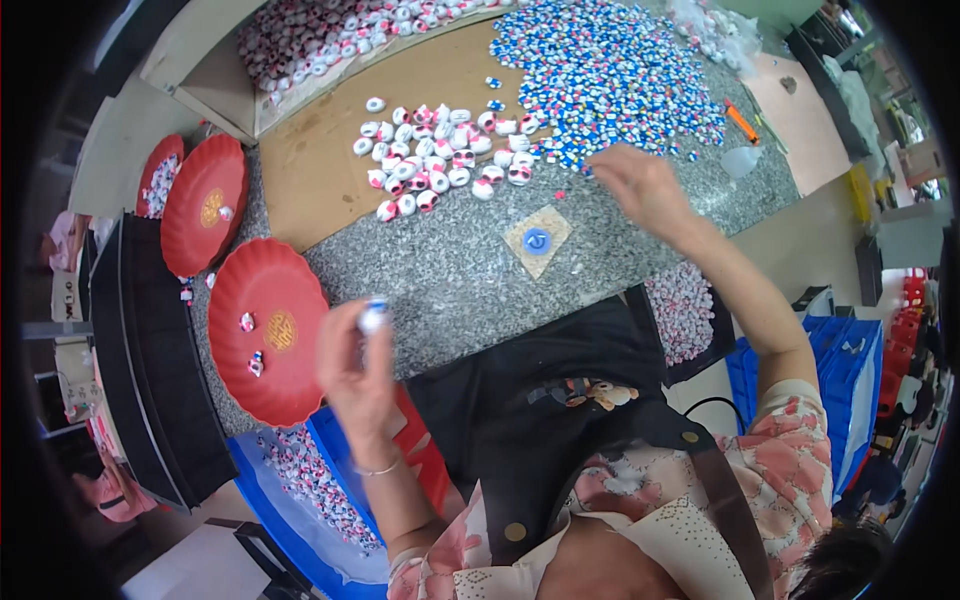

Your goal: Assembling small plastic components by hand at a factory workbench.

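My left hand (355, 365) is raised near my chest and pinches a small white and blue piece (374, 316) between its fingertips, just right of a red plate (265, 390). My right hand (640, 185) reaches far out over the grey speckled table, fingers curled down at the edge of a big heap of small blue, white and pink pieces (610, 70). Whether it grips one I cannot tell. A loose group of white and pink ring-shaped pieces (440, 150) lies on a brown board (320, 170) left of that hand.
A small tan square with a blue disc (538, 241) lies mid-table. Two more red plates (205, 205) stand at the left. A tray of pink and white pieces (330, 35) is at the back. Blue bins (850, 370) stand at my right, a bag of pieces (310, 480) below.
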